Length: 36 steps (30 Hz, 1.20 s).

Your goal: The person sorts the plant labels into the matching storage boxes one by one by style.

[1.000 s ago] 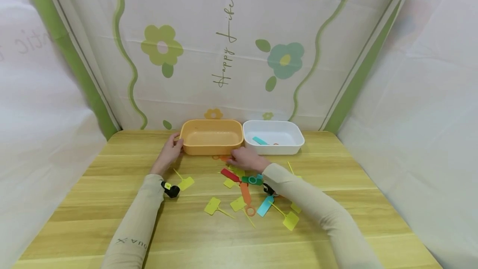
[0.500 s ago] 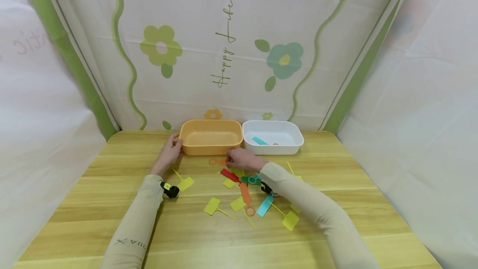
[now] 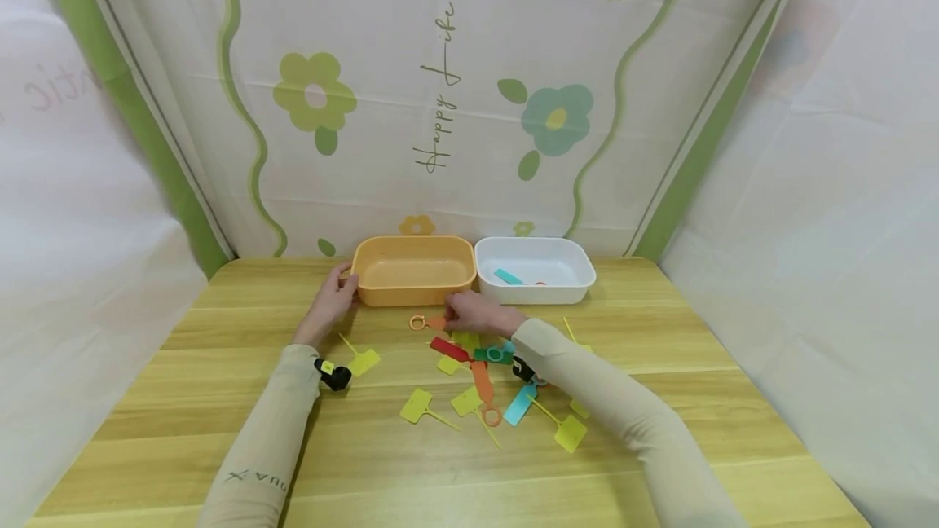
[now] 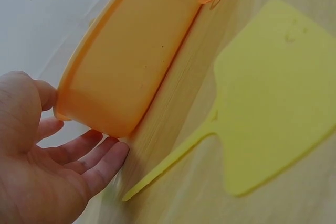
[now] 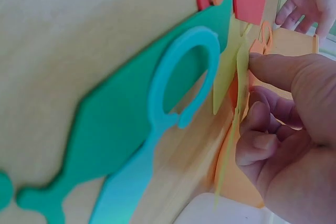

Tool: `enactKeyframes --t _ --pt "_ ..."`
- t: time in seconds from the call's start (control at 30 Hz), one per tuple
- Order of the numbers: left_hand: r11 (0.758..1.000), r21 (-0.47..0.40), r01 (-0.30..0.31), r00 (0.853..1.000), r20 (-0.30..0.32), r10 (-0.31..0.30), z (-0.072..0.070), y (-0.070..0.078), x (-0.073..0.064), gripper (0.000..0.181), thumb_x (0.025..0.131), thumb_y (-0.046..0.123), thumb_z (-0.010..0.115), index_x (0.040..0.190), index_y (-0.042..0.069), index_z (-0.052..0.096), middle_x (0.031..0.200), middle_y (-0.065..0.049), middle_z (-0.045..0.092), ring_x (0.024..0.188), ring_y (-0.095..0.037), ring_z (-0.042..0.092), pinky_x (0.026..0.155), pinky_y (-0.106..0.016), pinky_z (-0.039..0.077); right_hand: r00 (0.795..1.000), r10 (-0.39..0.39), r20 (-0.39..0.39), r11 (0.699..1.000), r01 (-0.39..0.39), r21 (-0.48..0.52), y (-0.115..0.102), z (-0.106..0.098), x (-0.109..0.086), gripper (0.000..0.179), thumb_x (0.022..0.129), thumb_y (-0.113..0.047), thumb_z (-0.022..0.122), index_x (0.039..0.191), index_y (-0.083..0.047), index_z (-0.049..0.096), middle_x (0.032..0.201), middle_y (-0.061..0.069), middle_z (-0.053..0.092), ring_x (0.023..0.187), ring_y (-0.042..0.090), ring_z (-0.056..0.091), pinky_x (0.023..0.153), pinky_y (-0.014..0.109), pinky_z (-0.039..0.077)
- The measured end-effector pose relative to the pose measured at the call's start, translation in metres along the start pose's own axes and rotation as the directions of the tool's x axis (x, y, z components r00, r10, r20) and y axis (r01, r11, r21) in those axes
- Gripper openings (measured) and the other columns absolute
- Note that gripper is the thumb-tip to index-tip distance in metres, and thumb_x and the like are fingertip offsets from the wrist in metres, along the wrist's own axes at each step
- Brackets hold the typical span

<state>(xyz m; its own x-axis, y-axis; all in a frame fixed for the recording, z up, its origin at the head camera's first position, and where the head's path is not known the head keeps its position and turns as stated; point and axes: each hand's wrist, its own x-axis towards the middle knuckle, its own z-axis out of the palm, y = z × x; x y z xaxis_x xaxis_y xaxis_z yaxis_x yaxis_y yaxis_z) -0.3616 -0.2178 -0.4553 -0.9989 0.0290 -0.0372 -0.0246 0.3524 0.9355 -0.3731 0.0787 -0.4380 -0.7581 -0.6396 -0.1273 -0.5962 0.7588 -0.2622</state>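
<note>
- Head view: an orange box and a white box stand side by side at the far edge of the table, likely to leave room for the loose tags. The left hand sits against the orange box's left end, probably to steady it. The right hand, near the same box's right end, holds an orange tag whose ring points left. A blue tag lies inside the white box; a red tag and green tag lie nearer.
- Left wrist view: the fingers are relaxed and spread wide along the orange box's end, thumb by the rim, seemingly a light touch. A yellow tag lies nearer, its tail toward the fingertips.
- Right wrist view: the grip is narrow, thumb and curled fingers pinching the orange tag, apparently by its body, leaving the ring free. A second yellow tag partly hides the fingertips; whether it is held too cannot be told. A ringed blue tag overlaps the green one.
</note>
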Motion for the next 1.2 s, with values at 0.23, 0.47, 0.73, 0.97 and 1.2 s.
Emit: enactKeyframes --t 0.23,0.47,0.73,0.97,1.2 --pt "1.000 0.002 -0.018 1.000 0.003 0.018 -0.0006 0.0000 -0.0011 0.057 0.108 0.034 0.029 0.157 0.012 0.011 0.147 -0.028 0.038 0.135 -0.040 0.044 0.107 -0.052 0.044 1.000 -0.025 -0.003 1.000 0.025 -0.013 0.0001 -0.0029 0.0007 0.014 0.092 -0.026 0.070 0.093 -0.013 0.064 0.084 -0.004 0.062 0.074 0.012 0.056 0.067 0.021 0.048" --pt "1.000 0.001 -0.022 1.000 0.005 0.022 -0.0006 0.0005 -0.0002 0.057 0.108 0.034 0.030 0.157 0.011 0.012 0.147 -0.028 0.038 0.136 -0.040 0.044 0.108 -0.051 0.044 0.997 -0.076 -0.008 0.996 0.075 -0.052 0.0006 -0.0032 0.0005 0.013 0.092 -0.024 0.069 0.087 -0.014 0.062 0.081 -0.003 0.060 0.072 0.011 0.053 0.065 0.021 0.044" --pt "1.000 -0.011 -0.013 1.000 0.006 0.013 -0.0013 -0.0009 -0.0001 0.056 0.108 0.033 0.030 0.157 0.012 0.011 0.146 -0.028 0.038 0.135 -0.041 0.044 0.108 -0.052 0.044 0.993 -0.117 -0.033 0.991 0.114 -0.075 0.0021 0.0023 0.0011 0.011 0.093 -0.019 0.067 0.100 -0.011 0.063 0.092 0.002 0.066 0.077 0.012 0.057 0.071 0.022 0.050" --pt "1.000 -0.009 -0.014 1.000 0.001 0.014 -0.0011 -0.0023 0.0001 0.056 0.108 0.031 0.030 0.157 0.012 0.012 0.145 -0.028 0.040 0.133 -0.041 0.046 0.107 -0.051 0.045 0.994 -0.110 -0.030 0.991 0.107 -0.083 0.0008 0.0033 0.0013 0.018 0.094 -0.019 0.065 0.109 -0.010 0.064 0.102 0.004 0.067 0.081 0.013 0.058 0.073 0.022 0.051" --pt "1.000 -0.010 -0.023 1.000 0.003 0.023 -0.0016 -0.0022 -0.0002 0.056 0.108 0.031 0.030 0.157 0.011 0.012 0.145 -0.028 0.039 0.134 -0.041 0.045 0.108 -0.052 0.044 0.985 -0.163 -0.046 0.982 0.158 -0.102 -0.0048 -0.0006 -0.0036 0.007 0.093 -0.018 0.066 0.091 -0.012 0.065 0.085 0.000 0.064 0.073 0.013 0.053 0.066 0.021 0.046"
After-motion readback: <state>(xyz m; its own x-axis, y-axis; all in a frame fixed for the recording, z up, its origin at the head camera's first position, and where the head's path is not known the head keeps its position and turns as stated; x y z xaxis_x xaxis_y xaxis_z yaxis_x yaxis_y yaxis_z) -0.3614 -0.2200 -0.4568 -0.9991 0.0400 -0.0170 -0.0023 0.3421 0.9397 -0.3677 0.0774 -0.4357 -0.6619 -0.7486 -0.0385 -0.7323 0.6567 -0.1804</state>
